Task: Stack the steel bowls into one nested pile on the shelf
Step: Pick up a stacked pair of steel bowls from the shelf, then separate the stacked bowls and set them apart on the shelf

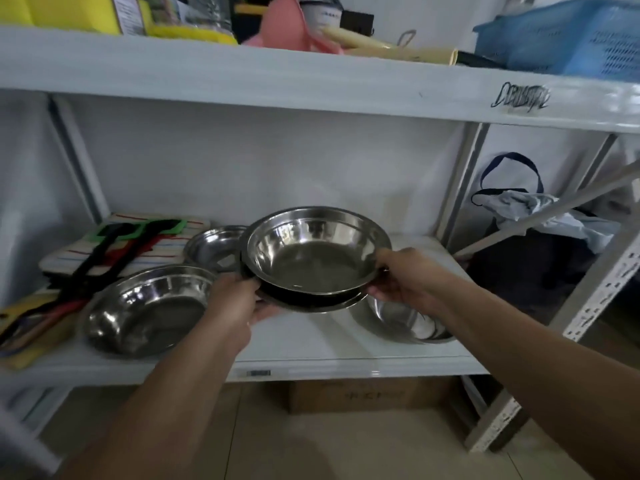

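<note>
A nested pile of steel bowls (pixel 311 254) is held tilted above the white shelf (pixel 311 341), with my left hand (pixel 232 306) gripping its left rim and my right hand (pixel 405 275) gripping its right rim. A wide steel bowl (pixel 149 310) rests on the shelf at the front left. Behind the held pile, a smaller steel bowl (pixel 214 247) sits on the shelf. Under my right hand another steel bowl (pixel 401 320) stands on the shelf, partly hidden by my wrist.
Striped cloth and black, red and green utensils (pixel 114 251) lie at the shelf's left. The upper shelf (pixel 311 81) carries a blue basket (pixel 568 36) and clutter. A dark bag (pixel 533 258) sits right of the upright post. A cardboard box (pixel 367 393) sits on the floor below.
</note>
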